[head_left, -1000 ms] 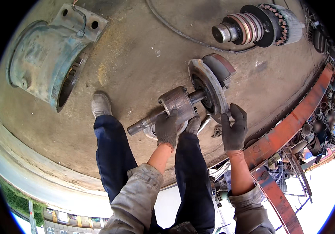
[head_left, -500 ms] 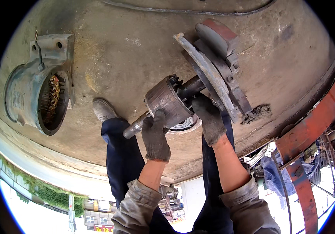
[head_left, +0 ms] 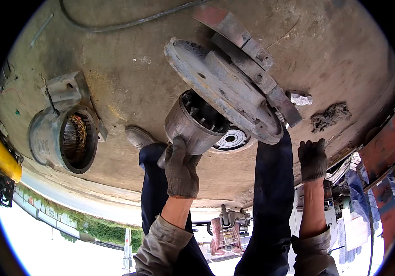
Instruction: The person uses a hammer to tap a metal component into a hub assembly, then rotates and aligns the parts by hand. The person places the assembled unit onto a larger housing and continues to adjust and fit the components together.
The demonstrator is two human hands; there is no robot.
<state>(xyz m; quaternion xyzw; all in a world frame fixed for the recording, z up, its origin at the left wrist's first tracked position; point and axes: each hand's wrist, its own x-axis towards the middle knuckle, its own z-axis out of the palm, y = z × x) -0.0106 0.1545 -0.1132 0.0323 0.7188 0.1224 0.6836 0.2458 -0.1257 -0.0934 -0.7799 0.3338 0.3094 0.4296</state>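
Note:
My left hand (head_left: 181, 168), in a dark knit glove, is closed on the near side of a motor rotor (head_left: 195, 131), thumb up along its drum. The rotor's ring of dark fins faces a round grey end flange (head_left: 225, 92), which tilts over it and hides the shaft between them. Curved metal arms (head_left: 257, 69) sit behind the flange. Off to the right, apart from the rotor, my gloved right hand (head_left: 312, 161) is curled into a fist, and nothing shows sticking out of it. A ring-shaped part with a pale ribbed face (head_left: 232, 139) lies on the ground beneath the rotor.
A grey motor housing (head_left: 43, 138) with copper windings inside lies at the left. A black greasy rag (head_left: 331, 116) and a pale lump (head_left: 300, 97) are at the right. A cable (head_left: 114, 28) curves along the far ground. Rusty red metal (head_left: 386, 138) borders the right side.
My right hand has let go near the rotor's shaft and moved right. The flange and arms have tilted, showing more of the flange's face. My left hand stays on the rotor.

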